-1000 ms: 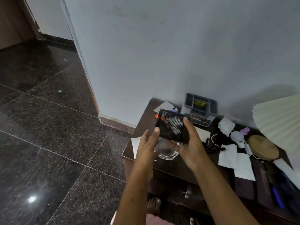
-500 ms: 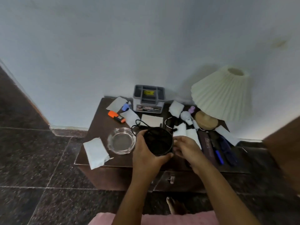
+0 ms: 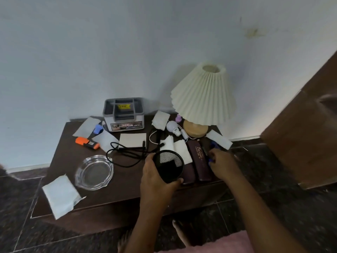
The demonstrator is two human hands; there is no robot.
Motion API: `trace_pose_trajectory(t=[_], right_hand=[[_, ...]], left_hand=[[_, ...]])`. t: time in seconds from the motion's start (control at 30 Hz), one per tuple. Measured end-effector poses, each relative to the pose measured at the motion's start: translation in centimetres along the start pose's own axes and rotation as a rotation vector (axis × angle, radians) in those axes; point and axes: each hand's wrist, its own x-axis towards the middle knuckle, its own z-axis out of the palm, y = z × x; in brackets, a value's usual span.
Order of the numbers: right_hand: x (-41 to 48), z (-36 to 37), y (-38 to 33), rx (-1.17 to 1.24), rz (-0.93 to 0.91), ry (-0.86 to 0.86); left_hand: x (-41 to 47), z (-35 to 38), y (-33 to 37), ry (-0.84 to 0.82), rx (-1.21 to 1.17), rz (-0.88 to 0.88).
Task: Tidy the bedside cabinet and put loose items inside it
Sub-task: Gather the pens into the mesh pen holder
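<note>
Here the left hand [image 3: 156, 178] grips the mesh cup [image 3: 168, 166] near the cabinet [image 3: 127, 183] front edge, right hand [image 3: 221, 166] perhaps pinching a blue pen [image 3: 213, 146].

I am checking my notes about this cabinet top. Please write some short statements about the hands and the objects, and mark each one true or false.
1. The left hand holds the black mesh cup. True.
2. The glass ashtray is full of pens. False: it is empty.
3. The right hand grips the lamp. False: it reaches toward blue pens.
4. The orange highlighter lies left of the grey organizer. True.
</note>
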Motion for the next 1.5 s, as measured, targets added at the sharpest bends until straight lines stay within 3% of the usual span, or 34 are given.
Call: trace_pose_trajectory(t=[0.27, 0.47, 0.57, 0.67, 0.73, 0.93, 1.07, 1.13, 1.23, 1.33, 1.4, 1.5], right_hand=[[0.8, 0.4, -1.2, -0.017, 0.054, 0.039], [-0.3, -2.8, -4.5, 0.225, -0.075, 0.406], [-1.3, -2.4, -6.7, 0.626, -0.062, 0.434], [-1.8, -0.8, -9.5, 1.479, 0.096, 0.173], [-1.8, 0.1, -10.9, 1.707, 0.142, 0.095], [0.6, -0.2, -13.9, 1.602, 0.022, 0.138], [3.1, 1.1, -15.3, 1.070, 0.055, 0.002], [3.3, 1.9, -15.8, 0.933, 0.081, -0.142], [2.8, 1.2, -17.3, 1.168, 0.039, -0.338], [1.8, -0.6, -18.7, 1.574, -0.197, -0.355], [0.8, -0.8, -19.3, 1.605, -0.380, -0.351], [-0.5, 0.5, -19.2, 1.402, -0.527, -0.326]], left_hand=[[0.3, -0.4, 0.1, -0.010, 0.018, 0.084], [0.6, -0.9, 0.0, -0.044, -0.006, 0.039], [0.7, -1.3, -0.2, -0.003, 0.011, 0.037], [0.9, -2.1, -0.8, 0.064, 0.013, 0.030], [1.1, -3.0, -1.4, 0.087, 0.028, 0.019], [1.8, -5.5, -2.8, 0.090, 0.053, 0.010], [1.9, -6.2, -3.3, 0.044, 0.054, 0.020], [1.9, -6.5, -3.5, 0.036, 0.047, 0.026], [2.1, -6.9, -3.6, 0.016, 0.027, 0.016], [2.3, -7.1, -3.5, 0.027, -0.004, 0.006], [2.3, -7.1, -3.4, 0.034, -0.017, -0.003], [2.1, -7.1, -3.1, 0.040, -0.033, -0.014]])
